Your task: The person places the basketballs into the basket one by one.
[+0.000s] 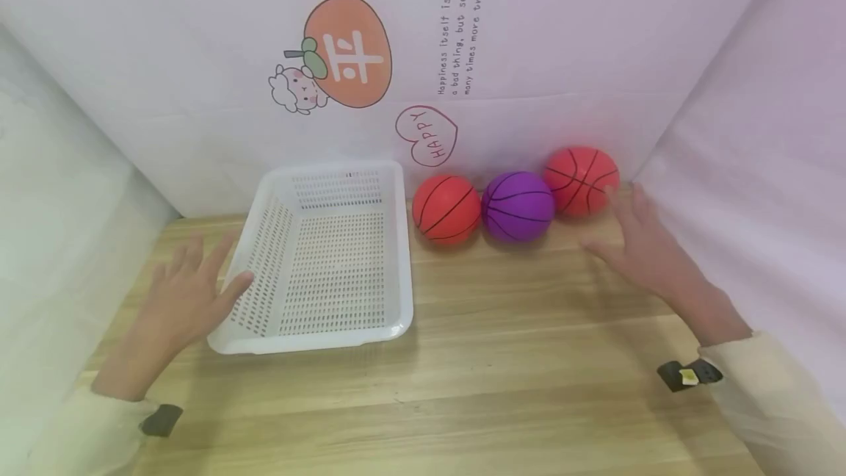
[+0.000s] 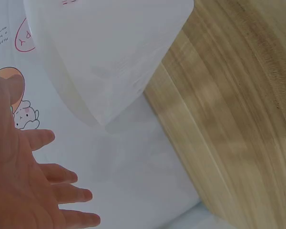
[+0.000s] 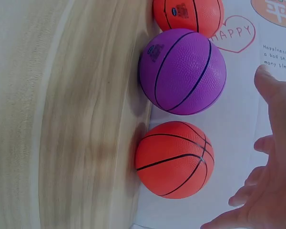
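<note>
A white plastic basket (image 1: 337,270) with slotted walls stands at the left of the wooden table, nothing inside it. My left hand (image 1: 188,296) hovers by its left side with fingers spread, holding nothing; the left wrist view shows the same hand (image 2: 28,181) apart from the basket's outer wall (image 2: 119,43). Right of the basket sit a red ball (image 1: 446,209), a purple ball (image 1: 518,206) and another red ball (image 1: 581,181), all with basketball lines. Near the rightmost red ball (image 3: 175,160) my right hand (image 1: 651,252) is held with fingers extended, gripping nothing.
White cloth (image 1: 198,42) printed with cartoons and lettering hangs behind the table. More pale cloth (image 1: 747,189) bounds the right side, and cloth (image 1: 59,189) also bounds the left. The wooden tabletop (image 1: 463,388) extends in front of the basket and balls.
</note>
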`<state>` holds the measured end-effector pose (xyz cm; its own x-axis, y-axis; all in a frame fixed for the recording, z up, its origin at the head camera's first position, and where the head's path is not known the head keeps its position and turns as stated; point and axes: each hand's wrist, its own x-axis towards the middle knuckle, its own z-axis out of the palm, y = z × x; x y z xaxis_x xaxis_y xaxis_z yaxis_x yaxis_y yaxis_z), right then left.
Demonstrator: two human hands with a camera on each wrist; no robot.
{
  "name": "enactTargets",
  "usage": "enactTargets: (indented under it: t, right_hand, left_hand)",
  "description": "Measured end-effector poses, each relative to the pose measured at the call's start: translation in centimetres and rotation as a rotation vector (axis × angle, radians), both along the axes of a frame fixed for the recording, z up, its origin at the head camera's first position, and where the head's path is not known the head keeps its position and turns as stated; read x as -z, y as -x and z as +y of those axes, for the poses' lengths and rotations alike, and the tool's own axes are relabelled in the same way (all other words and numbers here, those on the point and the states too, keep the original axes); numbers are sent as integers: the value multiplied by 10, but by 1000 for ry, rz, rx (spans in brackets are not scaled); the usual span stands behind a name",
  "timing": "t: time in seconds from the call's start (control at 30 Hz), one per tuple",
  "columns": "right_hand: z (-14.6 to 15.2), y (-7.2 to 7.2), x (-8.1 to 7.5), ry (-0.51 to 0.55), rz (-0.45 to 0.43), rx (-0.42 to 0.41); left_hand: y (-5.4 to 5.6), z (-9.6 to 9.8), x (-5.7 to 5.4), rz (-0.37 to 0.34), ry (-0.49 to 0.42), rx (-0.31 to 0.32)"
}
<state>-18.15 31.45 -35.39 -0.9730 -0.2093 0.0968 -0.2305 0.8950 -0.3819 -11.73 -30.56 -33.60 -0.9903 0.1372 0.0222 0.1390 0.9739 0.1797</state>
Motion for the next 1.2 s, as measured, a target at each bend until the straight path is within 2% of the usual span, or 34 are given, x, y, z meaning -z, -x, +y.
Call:
enactTargets:
  t: [0.13,0.27,0.5,0.67,0.8,1.0,1.2]
  right_hand:
    - [5,6,-1,77,30,-13]
    - [8,13,-9,148,67,-1]
    - [10,22,-28,209,148,99]
    - [15,24,-31,248,205,118]
    - [16,28,-29,238,204,101]
    - [18,34,-25,221,184,90]
    - [24,41,-20,245,98,100]
  left_hand:
    - [5,1,-3,-10,5,6]
    - [8,4,-6,13,15,11]
    - [16,1,-7,31,16,9]
    - [20,0,-6,57,-21,2]
    - [23,-2,-7,29,-41,-21]
    - [24,-2,-8,3,-73,-21]
    - [29,-8,-4,-22,-150,-13]
